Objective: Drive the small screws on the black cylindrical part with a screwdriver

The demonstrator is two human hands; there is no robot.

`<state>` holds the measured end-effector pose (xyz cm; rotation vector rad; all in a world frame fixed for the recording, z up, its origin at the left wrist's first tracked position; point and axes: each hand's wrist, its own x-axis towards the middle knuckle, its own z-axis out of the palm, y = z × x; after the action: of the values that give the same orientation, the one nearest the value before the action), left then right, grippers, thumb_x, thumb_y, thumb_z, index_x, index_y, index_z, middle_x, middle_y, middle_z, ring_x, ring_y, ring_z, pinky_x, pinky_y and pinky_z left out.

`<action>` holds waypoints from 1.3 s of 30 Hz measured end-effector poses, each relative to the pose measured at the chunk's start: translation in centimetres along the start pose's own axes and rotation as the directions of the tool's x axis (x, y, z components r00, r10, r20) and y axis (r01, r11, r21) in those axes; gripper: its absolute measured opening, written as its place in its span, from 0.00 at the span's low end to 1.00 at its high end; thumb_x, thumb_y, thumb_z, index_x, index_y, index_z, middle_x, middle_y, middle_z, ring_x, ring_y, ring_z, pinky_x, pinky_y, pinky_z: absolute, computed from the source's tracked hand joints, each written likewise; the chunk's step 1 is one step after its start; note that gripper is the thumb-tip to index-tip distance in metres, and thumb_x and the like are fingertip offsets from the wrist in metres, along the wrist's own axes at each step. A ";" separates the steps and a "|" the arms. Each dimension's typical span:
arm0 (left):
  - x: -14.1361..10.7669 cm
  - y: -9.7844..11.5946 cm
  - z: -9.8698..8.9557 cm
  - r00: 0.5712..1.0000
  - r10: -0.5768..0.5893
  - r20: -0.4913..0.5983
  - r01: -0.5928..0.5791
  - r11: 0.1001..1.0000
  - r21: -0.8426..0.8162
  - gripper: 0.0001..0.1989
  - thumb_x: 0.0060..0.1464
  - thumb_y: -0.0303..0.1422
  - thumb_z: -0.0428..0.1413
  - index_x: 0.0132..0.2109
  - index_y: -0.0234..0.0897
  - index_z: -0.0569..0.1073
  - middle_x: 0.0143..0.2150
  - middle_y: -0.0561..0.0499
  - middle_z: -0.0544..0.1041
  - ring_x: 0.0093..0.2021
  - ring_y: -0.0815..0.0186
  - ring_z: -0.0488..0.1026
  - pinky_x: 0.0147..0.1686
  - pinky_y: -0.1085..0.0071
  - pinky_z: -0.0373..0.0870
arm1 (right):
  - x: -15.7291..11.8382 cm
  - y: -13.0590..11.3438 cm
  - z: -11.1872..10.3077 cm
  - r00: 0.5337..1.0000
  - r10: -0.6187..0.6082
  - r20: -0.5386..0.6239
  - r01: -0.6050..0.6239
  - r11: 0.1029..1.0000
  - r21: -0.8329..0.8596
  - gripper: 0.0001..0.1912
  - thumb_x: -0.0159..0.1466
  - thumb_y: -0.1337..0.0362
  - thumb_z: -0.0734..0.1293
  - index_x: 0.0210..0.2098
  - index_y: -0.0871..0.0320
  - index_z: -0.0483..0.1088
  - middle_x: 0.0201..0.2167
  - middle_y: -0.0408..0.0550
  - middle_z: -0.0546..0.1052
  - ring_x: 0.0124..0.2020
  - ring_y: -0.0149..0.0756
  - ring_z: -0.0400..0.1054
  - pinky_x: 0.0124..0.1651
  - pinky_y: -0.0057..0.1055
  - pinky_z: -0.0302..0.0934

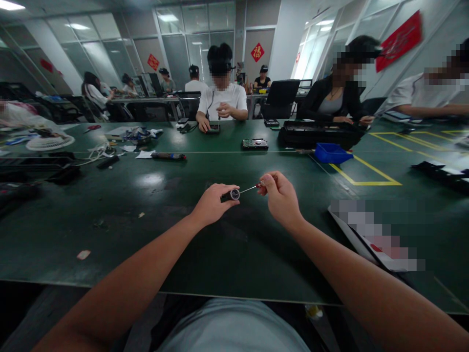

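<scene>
My left hand (216,203) grips a small dark cylindrical part (235,194) between thumb and fingers; its round end has a pale metallic rim and faces me. In my right hand (280,198) is a thin screwdriver (249,189) with a red handle. Its shaft slants down to the left, and the tip reaches the rim of the round end. Whether the tip sits inside the part I cannot tell. Both hands are above the green table (176,259), near its middle. What kind of part the left hand holds is too small to make out.
A printed sheet or folder (355,230) lies right of my right arm. Farther back are a circuit-board device (255,143), a blue bin (332,153), a long black casing (318,134) and a pen-like tool (168,156). Cables and scraps lie left. Co-workers (222,100) sit around the table.
</scene>
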<state>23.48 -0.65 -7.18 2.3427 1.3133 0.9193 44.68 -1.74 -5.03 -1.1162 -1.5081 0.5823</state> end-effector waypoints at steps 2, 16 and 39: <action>0.0 0.0 0.1 1.000 0.007 0.000 -0.007 1.000 -0.006 0.21 0.56 0.38 0.63 0.57 0.44 0.75 0.50 0.49 0.79 0.50 0.57 0.72 0.52 0.58 0.67 | 0.0 0.0 0.0 1.000 0.015 -0.009 -0.015 1.000 -0.013 0.13 0.70 0.55 0.59 0.35 0.55 0.67 0.26 0.43 0.74 0.28 0.34 0.69 0.34 0.33 0.61; 0.1 -0.1 0.1 0.999 -0.027 0.024 0.027 1.000 -0.003 0.19 0.55 0.36 0.63 0.54 0.43 0.77 0.49 0.48 0.79 0.49 0.57 0.73 0.52 0.58 0.67 | -0.3 -0.7 -0.4 0.991 -0.044 0.129 0.060 0.991 -0.122 0.21 0.70 0.49 0.59 0.33 0.56 0.73 0.18 0.40 0.69 0.20 0.31 0.65 0.27 0.30 0.56; -0.1 -0.8 0.4 1.000 0.008 0.005 -0.008 1.000 -0.013 0.19 0.56 0.36 0.63 0.55 0.43 0.76 0.49 0.49 0.79 0.49 0.58 0.73 0.51 0.60 0.67 | -0.7 -0.3 0.1 0.966 0.021 0.259 -0.021 1.000 -0.002 0.25 0.71 0.49 0.55 0.46 0.61 0.75 0.22 0.42 0.71 0.25 0.33 0.67 0.31 0.32 0.60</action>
<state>23.18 -0.23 -7.94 2.3402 1.2930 0.9211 44.44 -2.48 -5.10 -1.0880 -1.7205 0.7663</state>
